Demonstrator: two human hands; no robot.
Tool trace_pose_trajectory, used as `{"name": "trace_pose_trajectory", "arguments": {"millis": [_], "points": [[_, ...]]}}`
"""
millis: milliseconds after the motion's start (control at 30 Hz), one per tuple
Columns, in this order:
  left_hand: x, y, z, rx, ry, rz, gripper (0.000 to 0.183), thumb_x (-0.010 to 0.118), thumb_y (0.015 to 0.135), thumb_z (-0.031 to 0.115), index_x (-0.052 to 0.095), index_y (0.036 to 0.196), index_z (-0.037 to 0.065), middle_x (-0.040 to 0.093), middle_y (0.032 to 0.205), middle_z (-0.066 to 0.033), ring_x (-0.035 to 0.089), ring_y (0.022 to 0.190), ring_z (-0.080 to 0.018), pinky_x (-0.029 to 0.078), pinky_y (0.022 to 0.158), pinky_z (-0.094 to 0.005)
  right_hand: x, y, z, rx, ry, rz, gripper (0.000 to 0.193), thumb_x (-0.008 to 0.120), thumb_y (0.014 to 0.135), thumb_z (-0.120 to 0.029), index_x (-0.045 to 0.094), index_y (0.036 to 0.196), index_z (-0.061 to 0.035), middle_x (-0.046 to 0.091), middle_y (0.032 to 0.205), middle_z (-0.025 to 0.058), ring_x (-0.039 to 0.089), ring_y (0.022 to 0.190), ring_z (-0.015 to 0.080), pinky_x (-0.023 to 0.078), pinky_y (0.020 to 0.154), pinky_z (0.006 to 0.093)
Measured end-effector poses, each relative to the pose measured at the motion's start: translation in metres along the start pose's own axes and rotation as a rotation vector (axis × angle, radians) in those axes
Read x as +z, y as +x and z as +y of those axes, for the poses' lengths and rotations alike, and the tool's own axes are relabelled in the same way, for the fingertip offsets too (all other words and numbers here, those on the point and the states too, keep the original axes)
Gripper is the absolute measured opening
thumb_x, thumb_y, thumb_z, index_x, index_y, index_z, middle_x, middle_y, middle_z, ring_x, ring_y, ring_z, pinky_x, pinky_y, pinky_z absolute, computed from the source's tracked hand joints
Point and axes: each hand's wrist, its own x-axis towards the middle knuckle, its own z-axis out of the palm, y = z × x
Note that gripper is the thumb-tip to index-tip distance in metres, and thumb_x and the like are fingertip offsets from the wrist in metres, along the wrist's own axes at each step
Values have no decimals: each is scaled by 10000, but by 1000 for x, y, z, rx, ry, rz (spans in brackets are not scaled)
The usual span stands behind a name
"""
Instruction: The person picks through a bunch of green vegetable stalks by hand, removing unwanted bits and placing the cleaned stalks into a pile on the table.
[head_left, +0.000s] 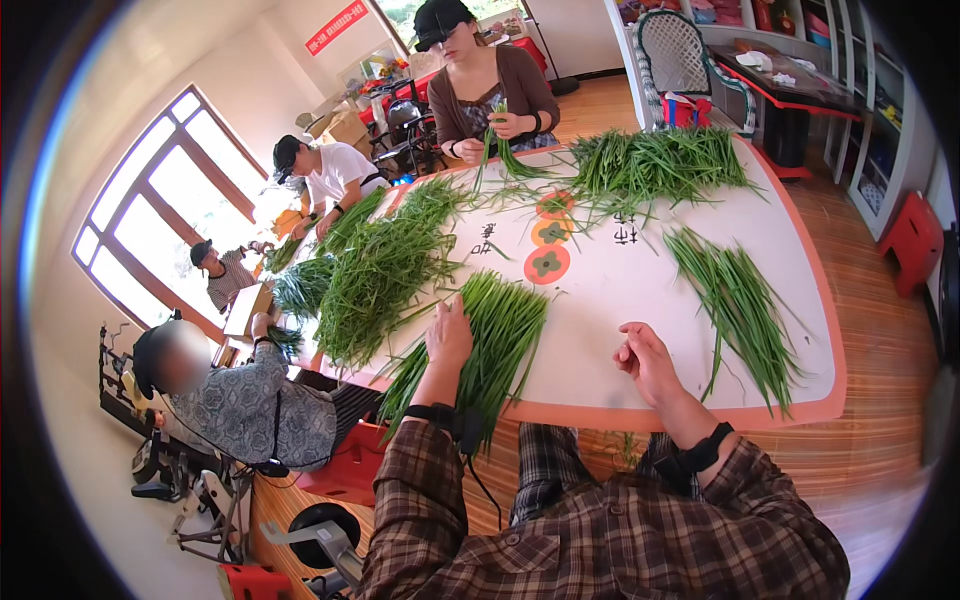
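- Greens (pixel 505 325) lie in a loose pile at the table's (pixel 590 375) near edge, their lower ends poking over the rim, and you're right on top of them!
- Your left hand (pixel 449 335) is at the pile's left side, fingers bent; whether any stalk is caught in them, I can't tell.
- Over to your right hand (pixel 645 362): fingers curled, thumb close to them, a narrow grip over bare tabletop. Is something thin pinched in there? Can't tell from this view.
- Out on your right, a neat bundle (pixel 735 310) lies apart, stalks slanting down to the near rim.
- Big heap (pixel 385 270) on your left, beyond the pile; another stack (pixel 660 165) along the far edge.
- Between them, orange fruit prints (pixel 547 264) show on the tabletop.
- And across from you, a co-worker (pixel 535 85) grips a small bunch (pixel 497 120) upright!
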Motion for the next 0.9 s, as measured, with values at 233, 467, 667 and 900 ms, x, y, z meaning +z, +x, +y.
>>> {"name": "trace_pose_trajectory", "arguments": {"millis": [233, 467, 667, 900], "points": [[3, -3, -6, 31, -32, 172, 388, 437, 836, 192, 397, 1211, 102, 458, 1043, -147, 502, 904, -332, 422, 737, -419, 3, -3, -6, 6, 13, -13, 174, 381, 902, -230, 451, 993, -99, 472, 660, -20, 484, 693, 84, 378, 633, 206], [16, -14, -22, 58, 108, 123, 482, 388, 848, 416, 404, 1213, 102, 368, 1232, -145, 354, 1125, -331, 314, 888, -496, 8, 0, -4, 2, -11, -34, 196, 396, 899, -249, 458, 982, -82, 463, 645, -25, 473, 675, 86, 378, 634, 207], [-7, -28, 16, 265, 182, 359, 545, 508, 798, 349, 368, 1219, 32, 368, 1242, -135, 278, 1194, -331, 234, 959, -481, 3, -1, -2, -30, -4, -10, 177, 398, 900, -218, 464, 975, -72, 466, 640, -19, 480, 667, 86, 380, 630, 211], [-9, -82, 107, 717, -459, 211, 225, 527, 750, 102, 561, 966, 47, 546, 944, -89, 494, 926, -278, 386, 787, -393, 0, -1, -2, -12, -5, 14, 163, 395, 899, -200, 473, 970, -77, 479, 640, -12, 486, 671, 90, 379, 628, 213]]}}
